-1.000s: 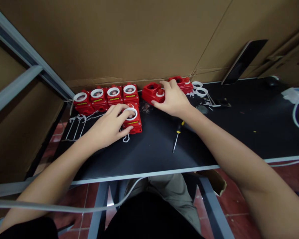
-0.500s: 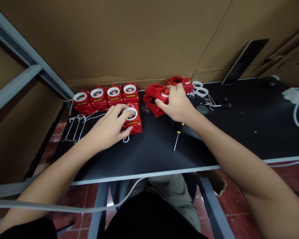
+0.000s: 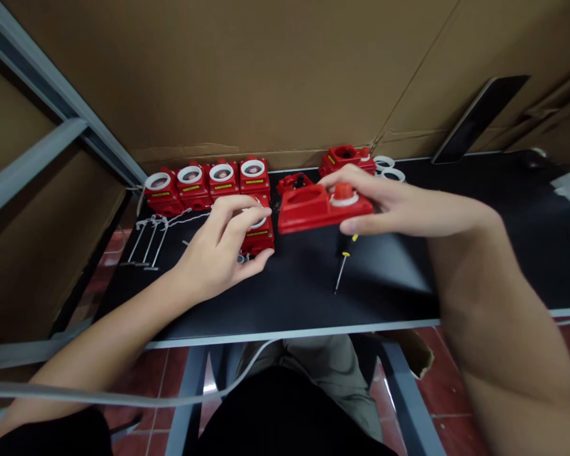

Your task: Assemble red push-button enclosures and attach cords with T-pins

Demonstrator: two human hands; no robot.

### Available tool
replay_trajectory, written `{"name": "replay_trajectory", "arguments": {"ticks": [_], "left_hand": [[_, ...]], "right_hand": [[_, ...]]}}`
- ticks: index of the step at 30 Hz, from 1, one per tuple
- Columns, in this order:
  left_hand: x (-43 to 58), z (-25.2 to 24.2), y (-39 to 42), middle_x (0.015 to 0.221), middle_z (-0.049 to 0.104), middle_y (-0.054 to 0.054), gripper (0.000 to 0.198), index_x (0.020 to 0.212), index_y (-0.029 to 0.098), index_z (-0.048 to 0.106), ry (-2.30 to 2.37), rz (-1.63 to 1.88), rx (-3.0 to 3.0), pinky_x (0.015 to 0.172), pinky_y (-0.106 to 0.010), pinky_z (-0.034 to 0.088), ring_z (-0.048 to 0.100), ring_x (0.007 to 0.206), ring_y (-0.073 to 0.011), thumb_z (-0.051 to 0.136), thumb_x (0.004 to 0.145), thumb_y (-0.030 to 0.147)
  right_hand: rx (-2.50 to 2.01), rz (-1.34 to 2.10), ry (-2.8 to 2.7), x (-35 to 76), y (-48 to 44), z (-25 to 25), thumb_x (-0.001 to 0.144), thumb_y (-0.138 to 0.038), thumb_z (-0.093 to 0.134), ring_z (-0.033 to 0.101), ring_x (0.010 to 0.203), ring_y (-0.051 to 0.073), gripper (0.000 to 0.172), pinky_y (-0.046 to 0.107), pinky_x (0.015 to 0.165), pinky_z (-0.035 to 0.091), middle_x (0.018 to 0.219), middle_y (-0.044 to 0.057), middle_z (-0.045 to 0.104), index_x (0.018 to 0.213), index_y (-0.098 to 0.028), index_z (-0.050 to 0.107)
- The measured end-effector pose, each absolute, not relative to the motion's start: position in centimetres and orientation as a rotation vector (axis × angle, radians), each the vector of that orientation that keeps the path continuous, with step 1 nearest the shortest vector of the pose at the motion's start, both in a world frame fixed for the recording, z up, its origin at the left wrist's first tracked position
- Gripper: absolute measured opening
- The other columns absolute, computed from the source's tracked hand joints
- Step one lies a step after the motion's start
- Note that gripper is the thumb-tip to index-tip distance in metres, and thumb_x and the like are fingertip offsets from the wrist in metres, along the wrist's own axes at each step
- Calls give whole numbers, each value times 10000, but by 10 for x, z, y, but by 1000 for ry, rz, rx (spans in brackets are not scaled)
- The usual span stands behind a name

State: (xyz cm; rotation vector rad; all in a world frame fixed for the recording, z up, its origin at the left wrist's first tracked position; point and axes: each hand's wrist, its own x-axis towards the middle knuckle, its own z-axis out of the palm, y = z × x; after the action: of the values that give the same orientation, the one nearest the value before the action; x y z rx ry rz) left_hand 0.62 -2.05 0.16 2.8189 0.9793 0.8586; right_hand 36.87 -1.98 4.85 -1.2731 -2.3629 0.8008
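My right hand [image 3: 370, 199] grips a red housing cover [image 3: 308, 209] above the table, fingers behind it and thumb along its near edge. The cover has a large round opening and a red knob on a white collar. Behind it, partly hidden, lies the red open base [image 3: 292, 183]. My left hand [image 3: 223, 247] curls around a red box [image 3: 259, 240] with a white ring and yellow label, which rests on the table. Its fingers cover most of the ring and the thumb lies by the lower edge. A screwdriver [image 3: 342, 272] lies below the cover, its handle partly hidden.
Several finished-looking red boxes [image 3: 223, 185] stand in a row at the back left. Metal rods with white cord [image 3: 147, 244] lie left. Another red housing [image 3: 346, 158] and white rings [image 3: 392, 173] sit back right. A dark flat panel [image 3: 479, 117] leans on the cardboard wall [image 3: 285, 76].
My right hand has lifted the red cover off its base and brought it nearer and tilted. My left hand has shifted slightly right over the red box's ring.
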Motion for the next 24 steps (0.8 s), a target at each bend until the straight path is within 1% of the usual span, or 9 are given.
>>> {"name": "replay_trajectory", "arguments": {"ticks": [2, 4, 7, 11, 13, 16, 19, 21, 24], "left_hand": [[6, 1, -22, 1548, 714, -189, 574, 1657, 305, 547, 863, 893, 2855, 1049, -567, 715, 768, 1330, -374, 766, 1142, 432], [6, 0, -20, 1476, 765, -164, 511, 1626, 291, 563, 607, 918, 2951, 1068, -497, 715, 803, 1297, -333, 762, 1171, 416], [8, -3, -18, 1337, 826, -129, 378, 1511, 232, 624, 332, 886, 3013, 1019, -389, 704, 846, 1182, -272, 746, 1198, 407], [12, -13, -23, 1309, 846, -139, 355, 1463, 170, 642, 344, 728, 2986, 972, -348, 693, 867, 1190, -272, 705, 1223, 424], [14, -19, -27, 1335, 841, -128, 350, 1497, 185, 619, 382, 650, 2965, 943, -333, 693, 876, 1190, -266, 671, 1240, 417], [18, -28, -33, 1382, 820, -133, 468, 1597, 198, 533, 437, 542, 2909, 866, -324, 697, 890, 1137, -265, 654, 1243, 479], [22, -32, -35, 1363, 815, -128, 495, 1650, 200, 467, 461, 486, 2869, 846, -324, 703, 893, 1090, -252, 631, 1254, 447], [22, -31, -35, 1343, 817, -123, 390, 1596, 193, 521, 421, 482, 2894, 900, -343, 714, 887, 1104, -255, 607, 1258, 369], [21, -29, -33, 1364, 817, -117, 262, 1481, 187, 622, 398, 469, 2971, 916, -352, 718, 881, 1128, -261, 597, 1229, 251]], "right_hand": [[-1177, 902, -2448, 361, -22, 47, 999, -753, 756, 675, 1401, 375, 792, 569, 1289, 573, 1480, 134, 667, 1639, -300, 647], [-1113, 975, -2497, 355, -22, 43, 995, -709, 789, 650, 1410, 354, 781, 539, 1325, 546, 1483, 121, 632, 1646, -306, 632], [-1145, 1041, -2539, 350, -21, 41, 961, -705, 834, 619, 1437, 356, 809, 526, 1316, 546, 1494, 108, 593, 1630, -308, 611], [-1295, 1115, -2616, 344, -21, 41, 919, -705, 829, 637, 1411, 383, 833, 573, 1308, 535, 1486, 121, 584, 1588, -273, 585], [-1363, 1128, -2643, 342, -22, 39, 895, -690, 829, 667, 1358, 386, 826, 576, 1274, 551, 1479, 131, 590, 1553, -254, 585], [-1404, 1152, -2645, 340, -22, 36, 841, -656, 878, 694, 1316, 383, 842, 536, 1198, 590, 1483, 136, 612, 1524, -247, 603], [-1382, 1204, -2658, 339, -21, 35, 721, -722, 988, 710, 1295, 389, 1058, 511, 1132, 609, 1489, 147, 659, 1586, -237, 619], [-1395, 1295, -2661, 337, -20, 35, 670, -811, 1006, 738, 1206, 372, 1210, 488, 1041, 627, 1414, 146, 728, 1650, -223, 609], [-1429, 1467, -2608, 334, -19, 35, 761, -877, 927, 780, 1110, 345, 1249, 443, 924, 636, 1266, 137, 818, 1726, -174, 558]]}}
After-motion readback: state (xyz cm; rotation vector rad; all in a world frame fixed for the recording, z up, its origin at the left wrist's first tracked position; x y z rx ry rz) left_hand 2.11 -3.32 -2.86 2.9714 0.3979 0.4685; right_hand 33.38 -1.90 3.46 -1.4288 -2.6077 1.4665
